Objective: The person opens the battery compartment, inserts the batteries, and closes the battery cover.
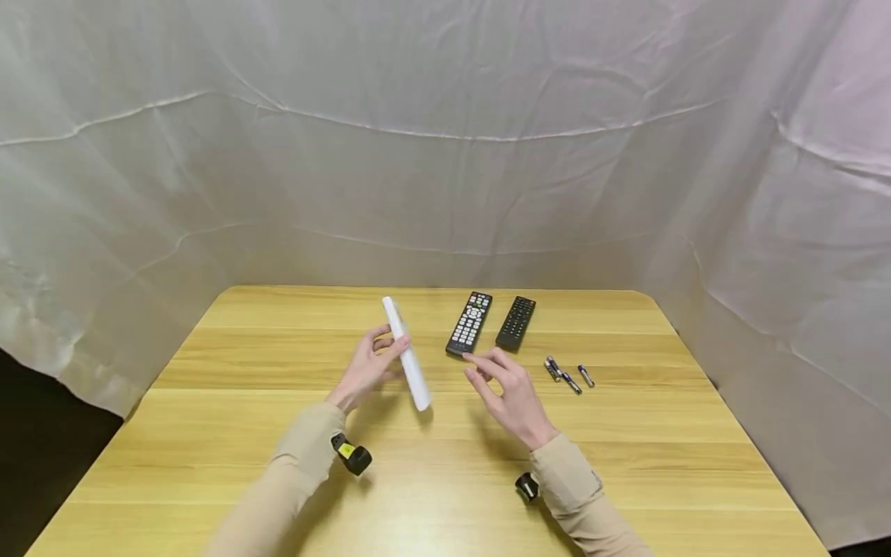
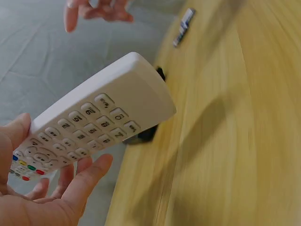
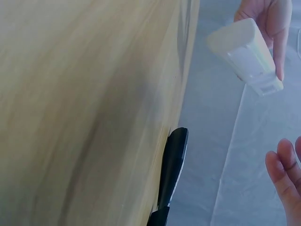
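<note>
The left hand (image 1: pixel 363 370) grips a tilted white remote (image 1: pixel 414 374); the right hand (image 1: pixel 513 396) hovers, loosely bent, its grip free.

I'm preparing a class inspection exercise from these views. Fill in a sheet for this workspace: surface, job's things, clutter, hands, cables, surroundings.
Surface: table with light wood grain, shadows near both hands.
Job's things: white remote, held raised off the table, buttons visible in the left wrist view.
Clutter: left black remote and right black remote, lying side by side with a gap; loose batteries to their right. These may belong to the job.
Hands: left hand grips the white remote; right hand holds nothing.
Cables: nothing seen.
Surroundings: creased pale cloth behind and at both sides.
</note>
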A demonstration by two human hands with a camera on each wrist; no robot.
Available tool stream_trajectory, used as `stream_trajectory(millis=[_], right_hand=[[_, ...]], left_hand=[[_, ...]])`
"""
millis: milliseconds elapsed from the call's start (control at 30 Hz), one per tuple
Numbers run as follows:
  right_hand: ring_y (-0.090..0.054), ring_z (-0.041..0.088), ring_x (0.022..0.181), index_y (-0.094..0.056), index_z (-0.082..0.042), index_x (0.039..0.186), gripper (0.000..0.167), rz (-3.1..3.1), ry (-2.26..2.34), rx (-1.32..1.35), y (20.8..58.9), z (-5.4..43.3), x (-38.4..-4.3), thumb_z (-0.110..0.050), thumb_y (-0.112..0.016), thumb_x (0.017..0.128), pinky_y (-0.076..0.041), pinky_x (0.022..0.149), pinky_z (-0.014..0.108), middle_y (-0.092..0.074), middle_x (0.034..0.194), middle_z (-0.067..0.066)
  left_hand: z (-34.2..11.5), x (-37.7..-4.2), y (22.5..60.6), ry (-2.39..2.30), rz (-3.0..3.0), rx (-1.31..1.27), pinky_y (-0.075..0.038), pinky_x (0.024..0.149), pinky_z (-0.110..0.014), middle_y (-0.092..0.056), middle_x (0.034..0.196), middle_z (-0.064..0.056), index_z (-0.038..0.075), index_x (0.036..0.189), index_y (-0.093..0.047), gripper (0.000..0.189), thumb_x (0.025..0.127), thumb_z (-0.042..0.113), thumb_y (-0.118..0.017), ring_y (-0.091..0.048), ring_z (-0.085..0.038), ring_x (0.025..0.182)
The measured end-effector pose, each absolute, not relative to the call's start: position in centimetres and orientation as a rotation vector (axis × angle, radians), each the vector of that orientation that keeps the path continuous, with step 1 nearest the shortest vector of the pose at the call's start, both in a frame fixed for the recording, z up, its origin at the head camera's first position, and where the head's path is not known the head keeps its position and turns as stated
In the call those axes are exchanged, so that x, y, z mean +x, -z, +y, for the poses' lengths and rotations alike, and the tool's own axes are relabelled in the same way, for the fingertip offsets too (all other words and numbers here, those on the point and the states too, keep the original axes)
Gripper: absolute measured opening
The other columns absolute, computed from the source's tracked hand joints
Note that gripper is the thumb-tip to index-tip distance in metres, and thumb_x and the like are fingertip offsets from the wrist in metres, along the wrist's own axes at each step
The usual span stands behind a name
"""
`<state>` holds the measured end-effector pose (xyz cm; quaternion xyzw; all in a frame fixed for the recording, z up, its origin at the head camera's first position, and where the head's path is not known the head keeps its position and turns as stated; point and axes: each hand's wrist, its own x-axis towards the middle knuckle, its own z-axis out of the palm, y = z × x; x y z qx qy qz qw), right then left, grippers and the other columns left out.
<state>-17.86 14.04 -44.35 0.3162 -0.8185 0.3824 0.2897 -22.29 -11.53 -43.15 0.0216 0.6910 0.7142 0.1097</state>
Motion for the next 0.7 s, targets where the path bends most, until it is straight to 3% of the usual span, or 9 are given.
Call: stream_trajectory(millis=[100, 200, 367, 533, 700], right_hand=[[-0.065, 0.013, 0.076, -0.072, -0.001, 0.115, 0.024, -2.197, -1.024, 0.835, 44.3, 14.0, -17.9, -0.003, -0.07, 0.091, -0.061, 0.066, 0.024, -0.068, 0.092, 0.005], [-0.065, 0.013, 0.077, -0.072, -0.001, 0.115, 0.024, -2.201, -1.027, 0.834, 44.2, 13.9, -17.9, -0.004, -0.07, 0.091, -0.061, 0.066, 0.025, -0.068, 0.094, 0.006], [-0.065, 0.013, 0.076, -0.073, -0.001, 0.114, 0.024, -2.191, -1.027, 0.836, 44.2, 13.8, -18.1, -0.003, -0.071, 0.091, -0.06, 0.065, 0.022, -0.069, 0.095, 0.006], [-0.065, 0.013, 0.075, -0.073, -0.001, 0.114, 0.023, -2.194, -1.025, 0.83, 44.3, 13.7, -18.1, -0.003, -0.07, 0.091, -0.06, 0.065, 0.022, -0.069, 0.094, 0.006], [-0.065, 0.014, 0.076, -0.073, 0.0, 0.112, 0.021, -2.24, -1.027, 0.807, 44.3, 13.7, -17.9, -0.005, -0.069, 0.092, -0.061, 0.065, 0.026, -0.069, 0.093, 0.007]], left_hand=[[-12.3, -23.0, 43.1, -2.028, 2.146, 0.073, -0.06, 0.1, -0.041, -0.042, 0.137, -0.023, -0.004, 0.152, -0.029, 0.067, 0.101, 0.025, -0.062, -0.056, -0.024, 0.111], [-13.1, -23.6, 43.0, -1.937, 2.275, 0.081, -0.064, 0.092, -0.035, -0.045, 0.133, -0.023, -0.006, 0.15, -0.031, 0.068, 0.1, 0.026, -0.063, -0.057, -0.021, 0.104], [-14.4, -24.5, 42.5, -1.669, 2.598, 0.036, -0.066, 0.075, -0.032, -0.053, 0.126, -0.025, -0.005, 0.145, -0.039, 0.07, 0.096, 0.036, -0.068, -0.063, -0.024, 0.093], [-15.7, -25.6, 42.2, -1.279, 2.903, -0.07, -0.055, 0.07, -0.027, -0.064, 0.117, -0.023, -0.002, 0.136, -0.048, 0.071, 0.09, 0.048, -0.07, -0.064, -0.029, 0.094], [-16.7, -26.8, 42.6, -1.0, 3.064, -0.126, -0.054, 0.059, -0.03, -0.063, 0.097, -0.021, -0.005, 0.121, -0.053, 0.07, 0.086, 0.053, -0.072, -0.06, -0.026, 0.075]])
